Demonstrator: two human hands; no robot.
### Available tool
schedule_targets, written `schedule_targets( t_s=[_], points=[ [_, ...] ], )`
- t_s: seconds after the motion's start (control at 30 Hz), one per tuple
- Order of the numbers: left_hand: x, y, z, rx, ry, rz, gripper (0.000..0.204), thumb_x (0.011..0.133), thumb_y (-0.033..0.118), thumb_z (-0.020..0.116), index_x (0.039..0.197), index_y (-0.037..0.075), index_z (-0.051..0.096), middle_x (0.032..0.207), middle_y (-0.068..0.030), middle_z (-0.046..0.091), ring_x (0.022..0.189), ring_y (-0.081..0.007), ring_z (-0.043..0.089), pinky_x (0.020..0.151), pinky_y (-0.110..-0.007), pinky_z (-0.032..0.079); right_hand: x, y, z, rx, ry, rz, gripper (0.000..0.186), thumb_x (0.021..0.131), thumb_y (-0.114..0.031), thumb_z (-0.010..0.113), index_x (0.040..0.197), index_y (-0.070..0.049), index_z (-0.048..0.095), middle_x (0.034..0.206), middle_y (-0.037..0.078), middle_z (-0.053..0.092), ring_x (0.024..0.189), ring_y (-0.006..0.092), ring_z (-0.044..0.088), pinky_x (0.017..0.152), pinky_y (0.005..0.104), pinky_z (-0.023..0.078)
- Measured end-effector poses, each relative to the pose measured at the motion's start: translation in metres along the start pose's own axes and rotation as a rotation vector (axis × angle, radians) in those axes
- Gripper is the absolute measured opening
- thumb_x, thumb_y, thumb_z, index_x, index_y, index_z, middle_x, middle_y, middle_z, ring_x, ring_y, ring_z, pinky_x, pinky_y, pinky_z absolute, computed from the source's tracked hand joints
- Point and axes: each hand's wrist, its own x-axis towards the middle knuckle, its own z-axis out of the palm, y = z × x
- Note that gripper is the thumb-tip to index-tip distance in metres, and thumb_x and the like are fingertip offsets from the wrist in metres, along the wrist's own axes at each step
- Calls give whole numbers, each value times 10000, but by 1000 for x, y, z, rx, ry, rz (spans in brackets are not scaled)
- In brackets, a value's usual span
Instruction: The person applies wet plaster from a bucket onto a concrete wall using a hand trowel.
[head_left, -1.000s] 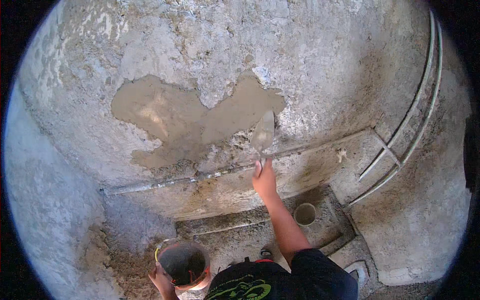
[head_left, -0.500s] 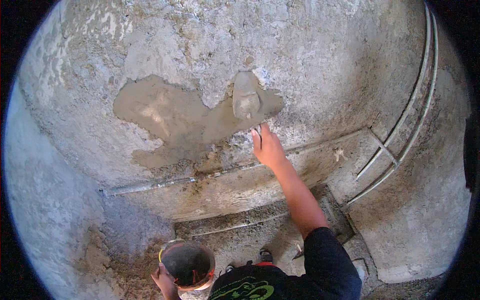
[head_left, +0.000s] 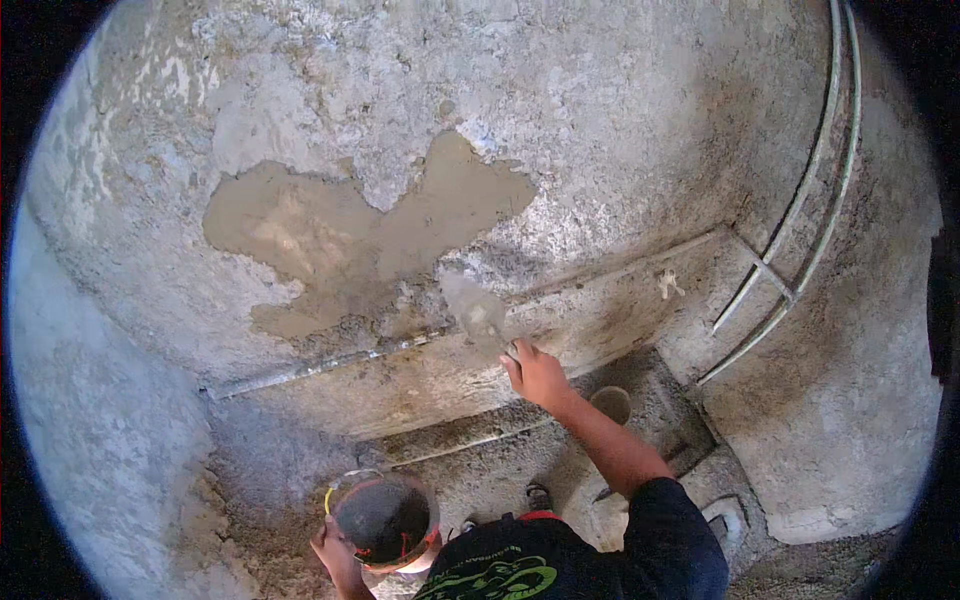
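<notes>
My right hand (head_left: pixel 536 374) is closed round the handle of a trowel (head_left: pixel 476 305), whose blade is smeared by motion. The blade is off the plaster, in front of the lower part of the rough wall (head_left: pixel 620 130). Above it, a wet grey mortar patch (head_left: pixel 340 225) spreads irregularly over the wall. At the lower left, my left hand (head_left: pixel 335 548) grips the rim of a bucket (head_left: pixel 437 520) on its left side, beside a yellow part of the handle. Dark grey mortar (head_left: pixel 385 515) lies inside the bucket.
A ledge with a pale pipe (head_left: pixel 300 380) runs along the wall's foot. Two joined pale pipes (head_left: pixel 815 220) climb the right wall. On the floor behind my right forearm stands a round container (head_left: pixel 610 404). A bent pale pipe (head_left: pixel 735 520) sits near my right sleeve.
The trowel has come off the wall and moved down, toward me. Smooth mortar now shows where the blade was. My left hand stays at the bucket, and the view has shifted slightly.
</notes>
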Motion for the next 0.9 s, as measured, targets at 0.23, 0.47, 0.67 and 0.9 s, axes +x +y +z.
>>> schedule_targets(
  t_s=[0.23, 0.47, 0.67, 0.9],
  points=[
    [-10, -1, 14, 27, -116, -15, 401, 982, 256, 594, 646, 104, 437, 527, 26, 361, 411, -83, 346, 368, -270, 254, 103, -52, -52, 245, 419, -67, 396, 943, -259, 597, 1164, 36, 453, 770, 258, 633, 636, 448, 636, 544, 541, 492],
    [-21, -3, 9, 3, -91, 65, 336, 955, 222, 617, 675, 127, 460, 628, 52, 410, 472, -79, 386, 397, -277, 277, 100, -30, -29, -121, -90, -92, 404, 978, -331, 538, 1189, 0, 444, 785, 211, 661, 635, 401, 664, 551, 505, 539],
    [-28, -9, 4, 5, -91, 45, 315, 959, 181, 596, 666, 126, 493, 596, 56, 419, 503, -75, 389, 446, -273, 278, 72, 5, -4, -233, 127, -254, 397, 963, -351, 570, 1196, -40, 490, 866, 193, 660, 651, 361, 677, 531, 467, 550],
    [-38, -10, 26, 97, -96, 33, 392, 956, 180, 593, 597, 138, 441, 545, 67, 383, 512, -49, 358, 488, -277, 262, 133, 4, -41, -128, 287, -116, 332, 940, -306, 601, 1075, -20, 501, 833, 201, 626, 620, 369, 664, 517, 450, 552]
  ],
)
